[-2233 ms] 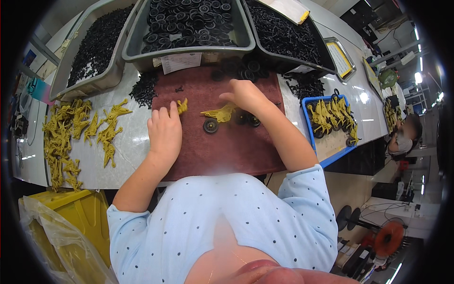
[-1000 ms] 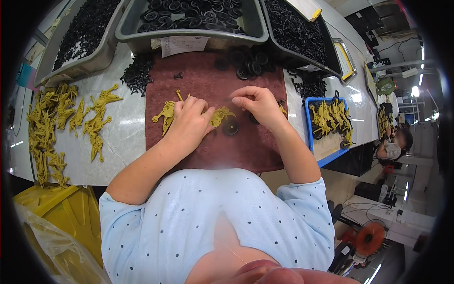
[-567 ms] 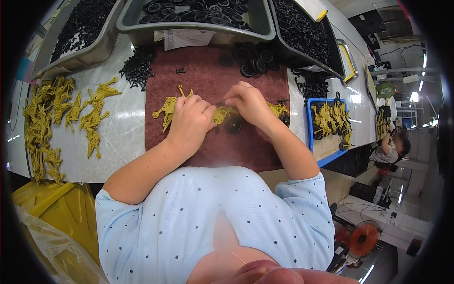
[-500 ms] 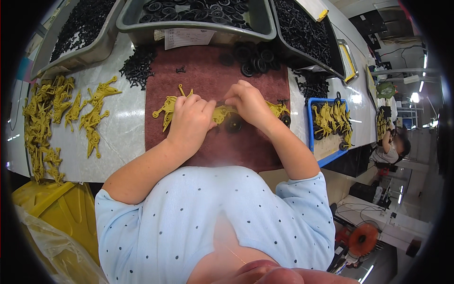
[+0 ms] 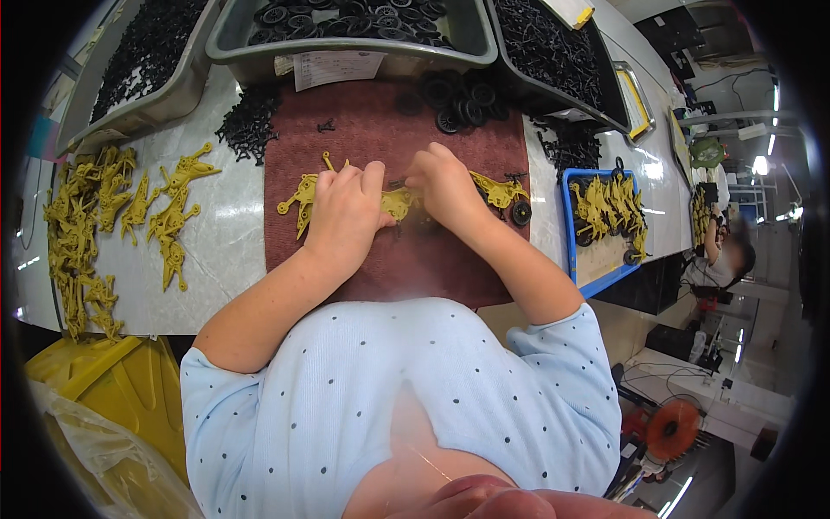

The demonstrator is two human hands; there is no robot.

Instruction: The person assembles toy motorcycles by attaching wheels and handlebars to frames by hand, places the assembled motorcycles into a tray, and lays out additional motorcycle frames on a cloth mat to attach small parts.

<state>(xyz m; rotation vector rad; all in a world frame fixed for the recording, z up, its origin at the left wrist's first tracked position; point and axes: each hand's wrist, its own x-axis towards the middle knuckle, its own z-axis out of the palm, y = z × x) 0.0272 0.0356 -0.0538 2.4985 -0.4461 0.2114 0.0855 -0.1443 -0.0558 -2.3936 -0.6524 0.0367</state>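
My left hand is closed on a yellow plastic frame piece, which shows between my two hands over the red cloth. At that piece's right end, the fingers of my right hand are pinched together by a small black part; my palm hides most of what they grip. A dark, blurred shape shows below the right hand. Left of my left hand lies another yellow frame piece, partly covered by it. A third yellow frame piece, with a black wheel at its lower end, lies to the right.
Yellow pieces are heaped at the left. Grey bins of black wheels and small parts line the back. Loose wheels and black piles lie before them. A blue tray holds yellow pieces at right. A person sits far right.
My right hand has tilted and come slightly lower, covering the black wheel that showed beneath it. My left fingers have shifted on the yellow piece. More of the right-hand yellow piece shows.
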